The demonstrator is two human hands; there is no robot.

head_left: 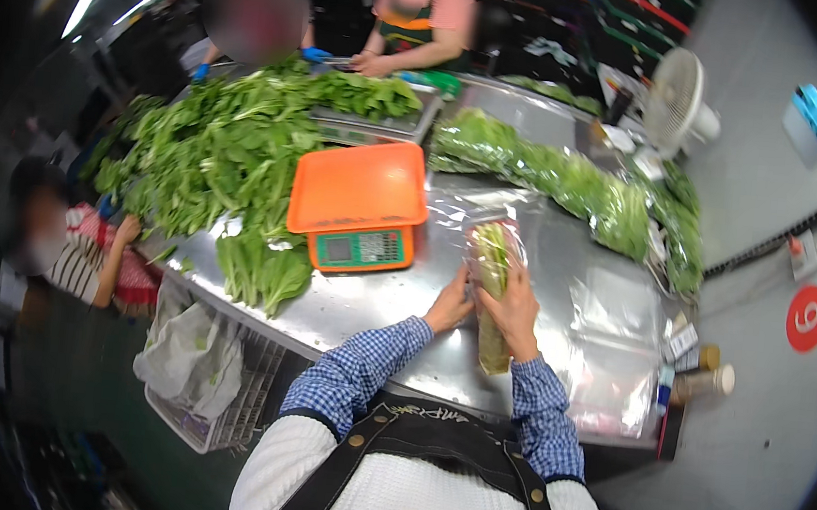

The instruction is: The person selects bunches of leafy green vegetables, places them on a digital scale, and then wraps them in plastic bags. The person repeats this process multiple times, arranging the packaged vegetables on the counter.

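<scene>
Right grip [512,315] is clasping bagged leafy greens [492,265], left grip [453,304] half-curling beside, hold unclear, over metal table [384,313], round red numbered sign [808,319] showing on grey wall [753,431].

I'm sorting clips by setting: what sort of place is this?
Probably a vegetable packing room: a heap of loose leafy greens, an orange scale and bagged greens share a metal table.
</scene>
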